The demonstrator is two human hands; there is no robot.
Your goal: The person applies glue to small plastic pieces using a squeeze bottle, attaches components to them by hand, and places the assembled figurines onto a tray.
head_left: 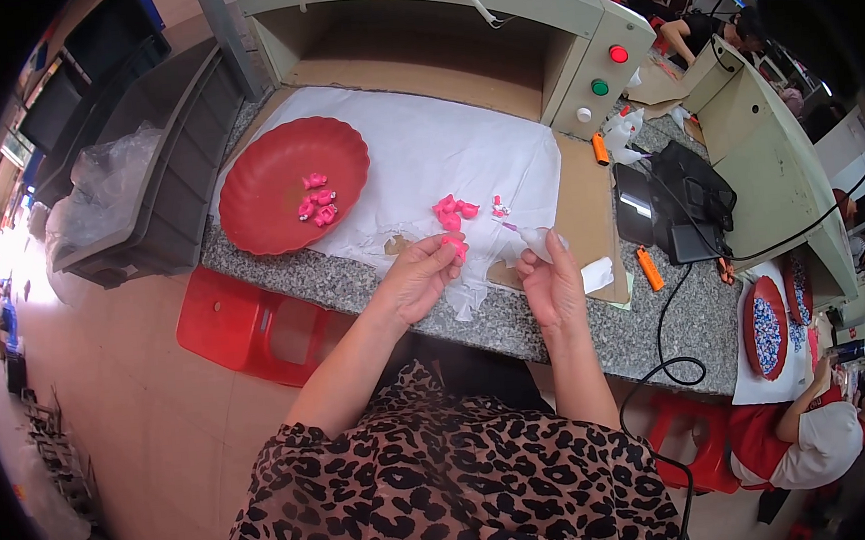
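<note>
Between the thumb and fingers of my left hand (419, 277) is a small bright pink figurine piece (457, 249), partly covered by the fingertips. My right hand (553, 284) is closed around a small white squeeze bottle (534, 240) whose thin purple-based nozzle tip (506, 225) points left, apart from the pink piece. Just beyond my hands, several loose pink pieces (454, 211) lie on white paper (413, 136), with a small pink-and-white piece (499, 206) beside them. To the left, a red scalloped bowl (264, 186) holds several more pink pieces (318, 200).
A grey machine (580, 79) with an open bay stands behind the paper. Left is a grey crate (170, 178) with clear plastic. Orange lighters (650, 269), a black device (683, 192) and a loose cable (661, 339) lie right. Red stools (246, 323) stand below; a co-worker (805, 435) sits at right.
</note>
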